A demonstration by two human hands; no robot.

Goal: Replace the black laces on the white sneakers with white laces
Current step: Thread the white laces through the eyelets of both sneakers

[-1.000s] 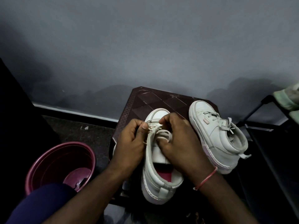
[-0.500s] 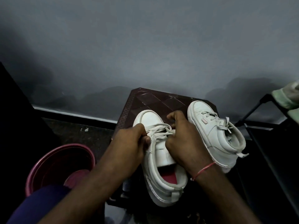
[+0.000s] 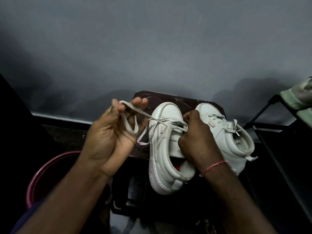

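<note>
1. The left hand (image 3: 109, 132) holds a loop of the white lace (image 3: 133, 109) in its curled fingers, above the left edge of the brown stool (image 3: 168, 98).
2. The lace runs tight from the hand to the near sneaker (image 3: 168, 114) on the stool.
3. The right hand (image 3: 199, 141) grips that sneaker's top.
4. The other sneaker (image 3: 221, 132) sits on the stool's right side.

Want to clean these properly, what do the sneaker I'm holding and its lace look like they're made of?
Sneaker: probably leather or faux leather, smooth matte white, with stitched seams. Lace: flat woven fabric, maybe cotton or polyester; it bends limply over the left hand.
</note>
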